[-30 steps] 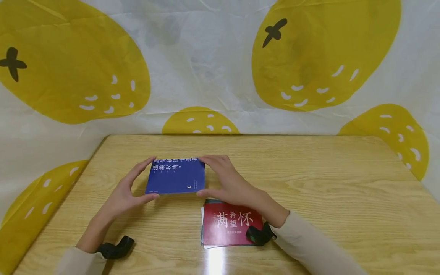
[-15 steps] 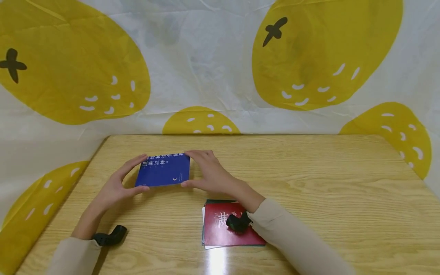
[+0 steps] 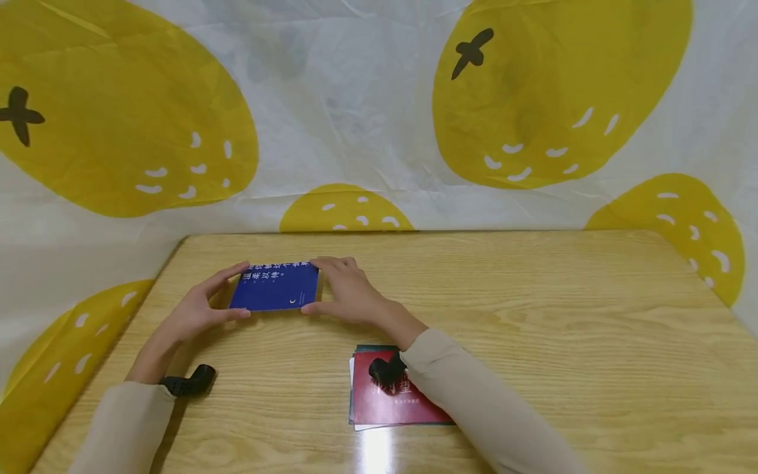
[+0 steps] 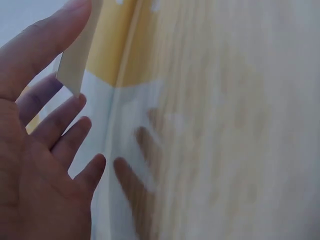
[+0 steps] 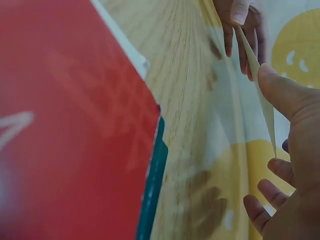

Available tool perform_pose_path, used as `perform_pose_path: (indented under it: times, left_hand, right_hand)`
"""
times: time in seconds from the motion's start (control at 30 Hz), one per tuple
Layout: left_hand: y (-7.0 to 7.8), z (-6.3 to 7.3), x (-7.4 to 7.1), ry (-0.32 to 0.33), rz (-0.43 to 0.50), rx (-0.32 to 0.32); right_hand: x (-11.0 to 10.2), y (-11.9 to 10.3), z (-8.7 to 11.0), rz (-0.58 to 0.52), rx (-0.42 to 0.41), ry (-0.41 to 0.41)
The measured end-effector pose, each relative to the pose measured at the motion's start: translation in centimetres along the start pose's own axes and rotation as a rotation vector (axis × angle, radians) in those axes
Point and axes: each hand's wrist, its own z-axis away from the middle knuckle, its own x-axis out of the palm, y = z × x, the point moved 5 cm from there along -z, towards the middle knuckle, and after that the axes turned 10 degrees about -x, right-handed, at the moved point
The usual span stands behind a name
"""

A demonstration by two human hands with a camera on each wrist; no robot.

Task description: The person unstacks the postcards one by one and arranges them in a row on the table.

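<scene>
Between my two hands is a thin blue card (image 3: 275,291) with white Chinese characters and a small moon, raised above the far left part of the table. My left hand (image 3: 194,315) holds its left edge by thumb and fingertips, and my right hand (image 3: 353,294) grips the right edge likewise. From the left wrist, a pale corner of the card (image 4: 76,62) shows by the thumb, the other fingers spread. Seen from the right wrist, the card (image 5: 264,102) is nearly edge-on, its pale underside showing.
A pile of cards lies on the wooden table (image 3: 533,316), a red card (image 3: 385,408) with white lettering on top and green and white edges beneath. My right forearm partly covers it. A fabric with yellow fruit print (image 3: 349,99) hangs behind the table.
Both hands have carried the blue card leftward and farther away from me, slowing lately. My right forearm now covers more of the red card. The pile has stayed put.
</scene>
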Motion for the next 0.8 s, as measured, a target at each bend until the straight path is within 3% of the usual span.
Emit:
perform_pose_path:
  times: [0.37, 0.8]
  left_hand:
    - [-1.5, -1.7, -0.3, -0.041, 0.026, -0.018]
    - [-2.3, -2.7, -0.7, -0.060, -0.112, -0.070]
  right_hand:
    - [1.1, 0.8, -1.2, 0.038, 0.063, -0.054]
    - [2.1, 1.6, -2.2, 0.110, 0.101, -0.069]
